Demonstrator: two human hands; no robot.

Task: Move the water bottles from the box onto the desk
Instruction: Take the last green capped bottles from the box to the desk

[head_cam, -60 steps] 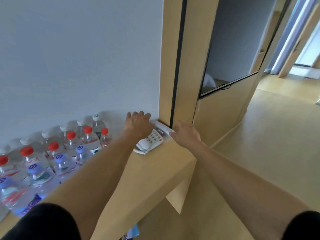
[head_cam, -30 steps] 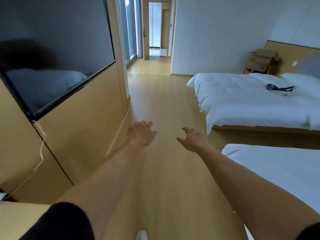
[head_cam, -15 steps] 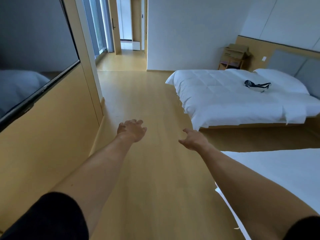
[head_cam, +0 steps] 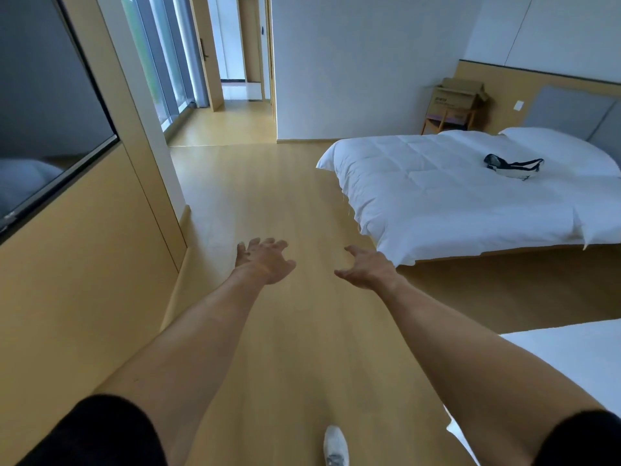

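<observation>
View swung off the desk into the room, so no bottles or desk in frame; left hand [head_cam: 263, 262] and right hand [head_cam: 368, 269] out front, fingers spread, holding nothing, probably heading for the box [head_cam: 457, 95] by the bed [head_cam: 453, 190].

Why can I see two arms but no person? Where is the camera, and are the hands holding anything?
The camera sits on the person's head and looks forward and down, so you see what they see: their own two arms stretched out in front. The left hand and the right hand are both open, with nothing in their grip. Below them is a bare wooden floor, and one white shoe shows at the bottom. To the right is a bed with a small dark bag lying on it. A cardboard box sits in the far corner. No water bottles show in this picture.
</observation>
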